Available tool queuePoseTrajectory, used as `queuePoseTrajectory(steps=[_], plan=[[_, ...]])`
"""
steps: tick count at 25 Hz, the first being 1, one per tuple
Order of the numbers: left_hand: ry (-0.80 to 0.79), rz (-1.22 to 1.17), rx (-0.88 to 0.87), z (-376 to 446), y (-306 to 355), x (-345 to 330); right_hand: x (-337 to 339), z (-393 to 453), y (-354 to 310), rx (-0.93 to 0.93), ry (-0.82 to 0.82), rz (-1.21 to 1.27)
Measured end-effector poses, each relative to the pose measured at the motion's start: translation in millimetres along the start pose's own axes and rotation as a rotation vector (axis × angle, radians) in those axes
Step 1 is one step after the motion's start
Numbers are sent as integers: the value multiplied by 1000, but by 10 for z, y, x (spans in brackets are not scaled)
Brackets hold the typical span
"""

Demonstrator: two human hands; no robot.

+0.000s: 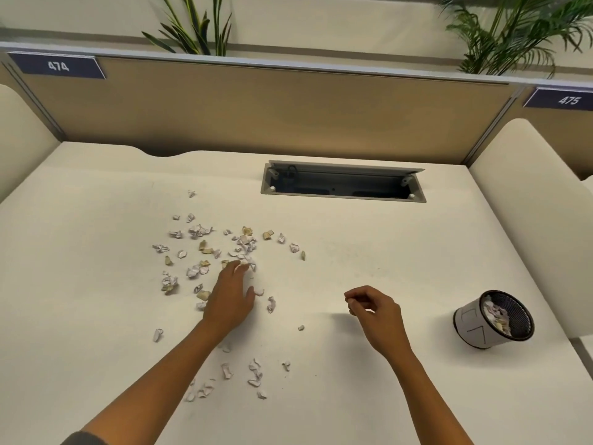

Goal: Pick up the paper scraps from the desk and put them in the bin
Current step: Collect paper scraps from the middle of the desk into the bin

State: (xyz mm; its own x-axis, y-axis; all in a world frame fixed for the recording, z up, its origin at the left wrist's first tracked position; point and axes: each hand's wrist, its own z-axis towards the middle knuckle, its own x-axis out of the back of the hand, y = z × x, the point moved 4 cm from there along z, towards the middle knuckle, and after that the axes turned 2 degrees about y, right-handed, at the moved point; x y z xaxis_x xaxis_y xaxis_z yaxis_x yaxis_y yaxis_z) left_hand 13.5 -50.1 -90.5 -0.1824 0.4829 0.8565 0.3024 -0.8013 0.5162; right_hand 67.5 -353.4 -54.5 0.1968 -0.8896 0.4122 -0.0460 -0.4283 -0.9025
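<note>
My left hand (229, 300) lies palm down on the white bench (401, 252), fingers spread and released, fingertips touching the near edge of the crumpled white and tan paper scraps (205, 248). Whether any scrap is pinched under it I cannot tell. My right hand (373, 308) hovers over bare bench to the right, fingers curled inward toward the thumb; I cannot tell whether it holds a scrap.

The scraps spread left of centre, the thickest cluster beyond my left fingers, and a looser group lies near my left forearm toward the front edge. A few single bits sit between my 2 hands.

The small round bin with a white paper wrap and black mesh inside (494, 319) stands near the bench's right edge, tilted, its mouth facing me, some scraps already in it. Between my right hand and the bin the surface is open.

At the back, a grey rectangular cable tray opening (343, 184) is cut into the bench, well apart from the scraps. A tan divider panel (272, 114) closes the far edge, with labels reading 474 and 475.
</note>
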Motion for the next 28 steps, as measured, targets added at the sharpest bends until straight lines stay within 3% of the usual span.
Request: queuePoseTrajectory(steps=[7, 13, 22, 28], plan=[[-143, 32, -7, 466, -36, 24, -200, 55, 11, -16, -55, -30], [-201, 201, 11, 697, 1, -57, -293, 68, 23, -41, -80, -26], [-90, 111, -28, 640, -19, 19, -493, 177, -78, -12, -172, -54], [40, -28, 93, 551, -16, 174, -850, 701, -335, 122, -227, -177]])
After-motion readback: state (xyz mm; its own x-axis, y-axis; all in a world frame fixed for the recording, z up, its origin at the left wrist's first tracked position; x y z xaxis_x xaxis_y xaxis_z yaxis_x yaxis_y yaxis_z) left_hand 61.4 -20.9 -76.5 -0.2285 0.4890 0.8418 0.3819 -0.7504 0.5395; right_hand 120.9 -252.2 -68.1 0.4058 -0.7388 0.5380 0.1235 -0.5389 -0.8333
